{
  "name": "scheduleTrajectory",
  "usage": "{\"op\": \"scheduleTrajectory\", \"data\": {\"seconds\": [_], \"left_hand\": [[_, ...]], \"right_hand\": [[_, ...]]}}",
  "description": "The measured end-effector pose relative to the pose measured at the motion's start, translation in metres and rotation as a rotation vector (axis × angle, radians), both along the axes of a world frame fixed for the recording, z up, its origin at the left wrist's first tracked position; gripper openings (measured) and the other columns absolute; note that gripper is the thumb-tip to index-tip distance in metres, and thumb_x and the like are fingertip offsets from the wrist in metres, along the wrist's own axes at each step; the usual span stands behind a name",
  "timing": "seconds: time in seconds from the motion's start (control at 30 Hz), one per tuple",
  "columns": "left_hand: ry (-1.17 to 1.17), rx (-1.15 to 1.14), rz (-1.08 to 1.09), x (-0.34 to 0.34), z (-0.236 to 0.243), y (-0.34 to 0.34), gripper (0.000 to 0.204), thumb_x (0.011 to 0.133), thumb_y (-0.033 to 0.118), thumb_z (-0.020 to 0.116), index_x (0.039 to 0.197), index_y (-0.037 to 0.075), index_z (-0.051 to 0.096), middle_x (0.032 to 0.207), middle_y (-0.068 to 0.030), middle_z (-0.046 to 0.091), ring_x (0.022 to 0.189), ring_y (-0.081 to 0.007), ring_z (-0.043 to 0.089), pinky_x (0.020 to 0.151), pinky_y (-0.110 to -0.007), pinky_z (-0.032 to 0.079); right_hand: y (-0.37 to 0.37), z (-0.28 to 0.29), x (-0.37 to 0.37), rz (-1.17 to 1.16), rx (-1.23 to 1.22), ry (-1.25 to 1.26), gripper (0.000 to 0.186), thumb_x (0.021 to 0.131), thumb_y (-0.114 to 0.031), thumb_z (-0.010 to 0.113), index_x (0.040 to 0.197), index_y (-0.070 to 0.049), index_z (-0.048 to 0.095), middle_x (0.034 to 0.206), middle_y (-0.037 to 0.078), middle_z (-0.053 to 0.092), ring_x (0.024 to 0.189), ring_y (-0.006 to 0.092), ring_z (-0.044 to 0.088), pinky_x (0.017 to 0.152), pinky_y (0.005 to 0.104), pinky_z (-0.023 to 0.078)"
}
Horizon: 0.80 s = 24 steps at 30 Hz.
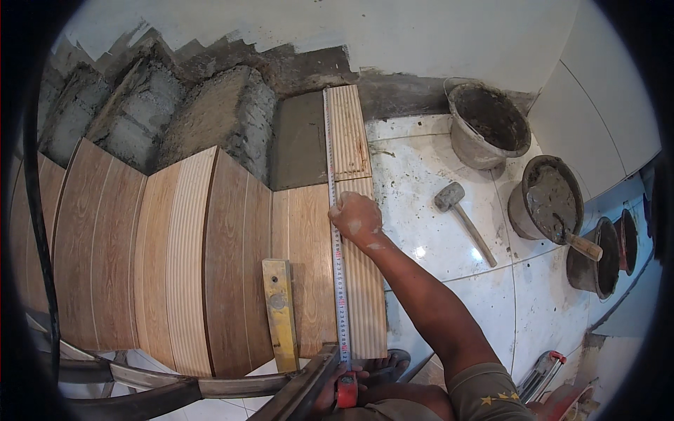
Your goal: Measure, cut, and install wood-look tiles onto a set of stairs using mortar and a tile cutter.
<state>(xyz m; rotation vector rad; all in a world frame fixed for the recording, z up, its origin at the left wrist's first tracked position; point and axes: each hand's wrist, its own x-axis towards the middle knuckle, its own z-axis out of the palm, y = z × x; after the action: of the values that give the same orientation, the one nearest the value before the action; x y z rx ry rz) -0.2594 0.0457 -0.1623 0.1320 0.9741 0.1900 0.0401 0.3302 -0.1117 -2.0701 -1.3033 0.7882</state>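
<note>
A tape measure's white blade (338,281) runs along the seam between the ribbed edge tiles and the smooth part of the lowest step, reaching up toward the wall. Its red case (347,390) is gripped at the bottom by my left hand (326,396), partly hidden behind the metal railing. My right hand (357,216) is closed, its fingers and thumb pinching the blade near the middle of the step. Just beyond it lies a separate ribbed tile (349,133) beside grey mortar (300,140). Left of the blade, a wood-look tile (312,266) covers the step.
A yellow spirit level (282,316) lies left of the blade. Tiled steps (182,259) and bare concrete steps (217,116) rise leftward. A mallet (463,221) lies on the white floor, near mortar buckets (488,126), one with a trowel (583,245). A metal railing (232,386) crosses in front.
</note>
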Motion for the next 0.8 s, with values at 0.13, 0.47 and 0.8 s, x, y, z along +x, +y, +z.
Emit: {"op": "scheduleTrajectory", "data": {"seconds": [0.13,0.47,0.8], "left_hand": [[0.134,0.06,-0.074,0.003,0.0,0.0,0.056,0.105,0.049,0.056,0.132,0.0,0.061,0.125,-0.0186,0.071,0.095,-0.0294,0.073,0.084,-0.042,0.059],[0.231,0.026,-0.052,0.011,0.009,0.002,0.054,0.106,0.047,0.056,0.13,-0.002,0.061,0.121,-0.0199,0.071,0.092,-0.029,0.074,0.082,-0.041,0.06],[0.145,0.126,-0.055,0.009,0.011,0.002,0.054,0.106,0.048,0.055,0.129,-0.001,0.06,0.12,-0.0192,0.072,0.092,-0.0276,0.073,0.082,-0.04,0.06]], "right_hand": [[0.0,0.0,-0.001,-0.006,-0.009,0.013,0.027,0.084,-0.026,0.07,0.095,-0.002,0.073,0.1,0.024,0.074,0.098,0.0433,0.072,0.089,0.0511,0.055],[-0.001,0.004,-0.002,-0.012,-0.015,0.014,0.026,0.083,-0.025,0.069,0.095,-0.003,0.073,0.099,0.024,0.075,0.098,0.0432,0.072,0.088,0.0512,0.055],[0.0,-0.012,-0.006,-0.065,0.068,-0.009,0.023,0.081,-0.027,0.072,0.086,-0.005,0.07,0.086,0.019,0.073,0.085,0.0393,0.071,0.081,0.0486,0.055]]}}
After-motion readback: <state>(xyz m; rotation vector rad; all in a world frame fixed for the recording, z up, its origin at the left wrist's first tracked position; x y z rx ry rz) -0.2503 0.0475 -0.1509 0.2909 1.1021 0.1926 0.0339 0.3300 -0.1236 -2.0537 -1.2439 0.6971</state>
